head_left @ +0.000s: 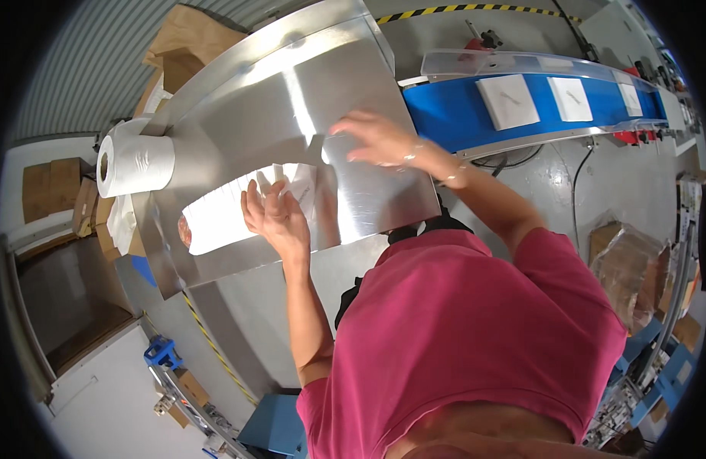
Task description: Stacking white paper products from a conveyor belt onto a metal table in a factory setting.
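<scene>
My left hand (276, 218) lies at the near part of a shiny steel table (368, 191), its fingers around a flat white packet (301, 187). Just left of it a bright row of white flat packets (215, 218) lies on the steel, washed out by glare. My right hand (376, 138) hovers farther back over the bare steel, fingers spread and blurred, with nothing in it. It is near the table's right edge, close to the blue conveyor belt (452, 115).
On the belt ride three white square packets (507, 101) (571, 98) (630, 98). A white paper roll (135, 164) stands at the table's left edge. Brown cardboard boxes (192, 38) lie behind, more boxes (50, 183) at left and a wrapped one (624, 264) at right.
</scene>
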